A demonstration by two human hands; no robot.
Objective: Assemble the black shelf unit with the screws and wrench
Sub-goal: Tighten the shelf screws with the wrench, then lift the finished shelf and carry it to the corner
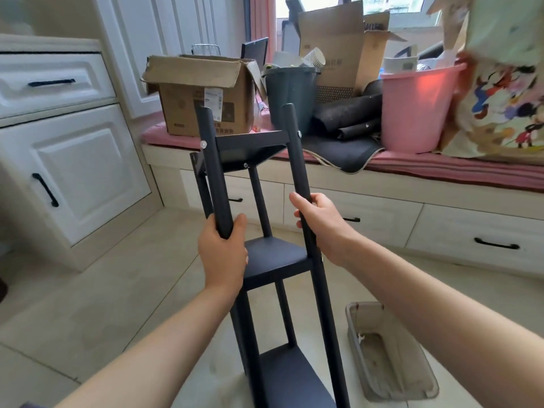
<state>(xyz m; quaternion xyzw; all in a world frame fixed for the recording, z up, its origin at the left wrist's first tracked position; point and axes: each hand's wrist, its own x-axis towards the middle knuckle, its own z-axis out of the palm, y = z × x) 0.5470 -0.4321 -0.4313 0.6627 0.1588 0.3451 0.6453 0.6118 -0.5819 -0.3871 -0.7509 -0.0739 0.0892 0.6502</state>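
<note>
The black shelf unit (276, 260) stands in front of me, tilted away, with three flat shelves between round black posts. Silver screw heads show where the top shelf (250, 142) meets the posts. My left hand (223, 248) grips the lower end of the left front post section. My right hand (321, 222) grips the right front post about halfway between the top and middle shelves. No wrench or loose screws are visible.
A clear plastic tray (388, 351) lies on the tiled floor at the lower right. Behind the shelf runs a window seat with drawers, a cardboard box (203, 95), a dark bin (290, 95) and a pink bucket (415, 107). White cabinets (73, 160) stand at the left.
</note>
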